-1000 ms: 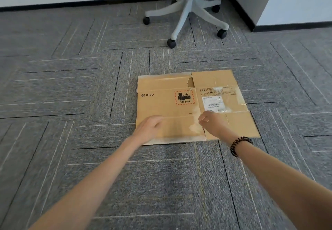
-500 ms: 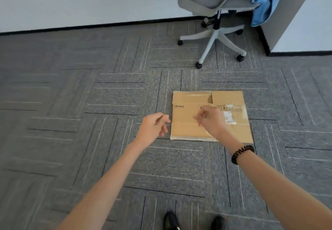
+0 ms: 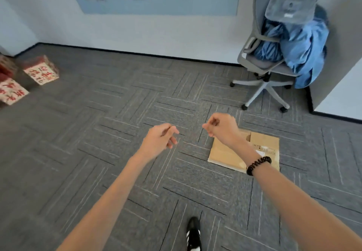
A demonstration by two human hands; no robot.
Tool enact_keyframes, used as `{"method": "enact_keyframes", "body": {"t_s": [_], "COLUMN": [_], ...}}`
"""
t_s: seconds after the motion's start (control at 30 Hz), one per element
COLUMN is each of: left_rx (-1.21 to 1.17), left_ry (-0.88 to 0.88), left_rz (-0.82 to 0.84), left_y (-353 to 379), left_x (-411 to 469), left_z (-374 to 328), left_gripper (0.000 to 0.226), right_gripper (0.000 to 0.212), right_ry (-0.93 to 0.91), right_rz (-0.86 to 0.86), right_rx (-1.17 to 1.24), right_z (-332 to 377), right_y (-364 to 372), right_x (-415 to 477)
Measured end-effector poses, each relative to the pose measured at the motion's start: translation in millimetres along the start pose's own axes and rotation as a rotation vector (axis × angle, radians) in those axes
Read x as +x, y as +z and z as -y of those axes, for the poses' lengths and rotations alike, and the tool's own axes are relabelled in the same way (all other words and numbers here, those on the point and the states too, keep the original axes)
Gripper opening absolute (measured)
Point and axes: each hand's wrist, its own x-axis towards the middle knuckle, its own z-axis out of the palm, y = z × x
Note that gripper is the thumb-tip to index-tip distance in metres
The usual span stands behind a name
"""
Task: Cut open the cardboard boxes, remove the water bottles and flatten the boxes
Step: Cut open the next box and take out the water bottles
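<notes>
Over the carpet (image 3: 98,152), left hand (image 3: 159,140): hovering in mid-air, fingers loosely curled and slightly parted, gripping nothing.
Right hand (image 3: 221,128): hovering near the left, apart from it, fingers curling into a loose fist, holding nothing.
Right wrist: wearing a black coiled band (image 3: 258,165).
Flattened cardboard box (image 3: 225,153): lying flat on the carpet beneath the right forearm, partly hidden by it, touching neither hand.
Surroundings: office chair (image 3: 262,92) carrying blue clothing (image 3: 301,44), standing beyond the box; red-and-white boxes (image 3: 40,70) sitting far left.

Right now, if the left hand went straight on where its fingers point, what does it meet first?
Probably the right hand: the left hand points sideways at it, only carpet between. Depth unclear, so it might pass by.
</notes>
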Motion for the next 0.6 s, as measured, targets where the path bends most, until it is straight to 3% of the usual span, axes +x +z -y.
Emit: {"method": "enact_keyframes", "body": {"t_s": [0.33,0.6], "left_rx": [0.105,0.132], "left_ry": [-0.059,-0.132], "left_rz": [-0.167,-0.437], "left_y": [-117.8,-214.7], "left_x": [-254.8,-425.4], "left_z": [-53.2,-33.1], "left_gripper": [0.018,0.018], "right_gripper": [0.02,0.023], "right_ry": [-0.259,-0.519], "right_rz": [0.139,0.345], "right_rx": [0.112,0.141], "right_z": [184.6,330.6], "right_y": [19.0,103.6], "right_x": [-164.3,-257.4]}}
